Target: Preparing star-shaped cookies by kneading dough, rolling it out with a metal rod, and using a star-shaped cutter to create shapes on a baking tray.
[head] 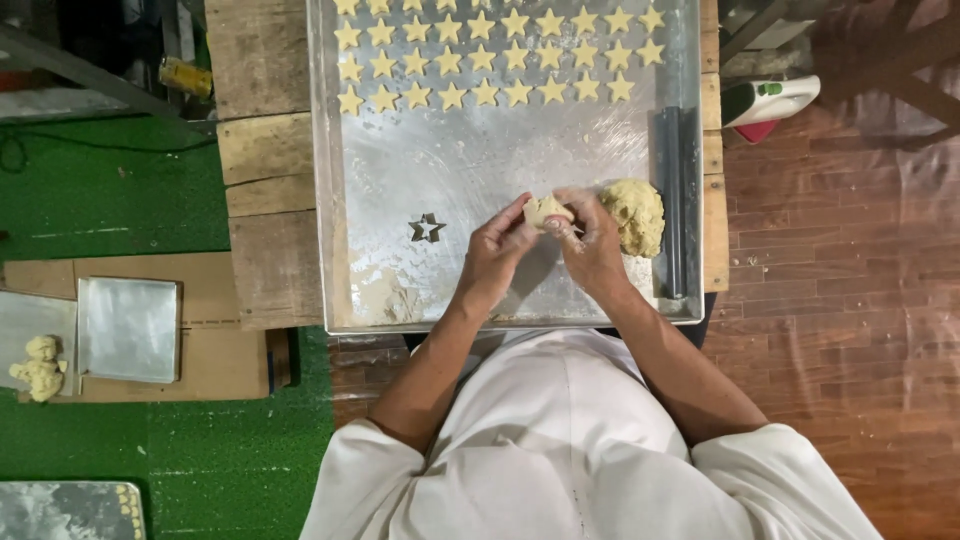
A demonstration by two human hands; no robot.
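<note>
- Pinching a small dough piece (547, 210) between them, both hands meet above the tray (330, 200) on the wooden counter (265, 150).
- Left hand (497, 253) has its grip closed on the piece from the left; right hand (592, 245) closes on it from the right.
- A dough lump (634, 215) lies just beside the right hand, near a dark rod (672, 200).
- A star cutter (427, 228) sits left of the hands.
- Cut stars (485, 55) fill the tray's far end in rows.
- Head view only; another dough lump (38, 368) lies far left on a small tray (20, 320).
</note>
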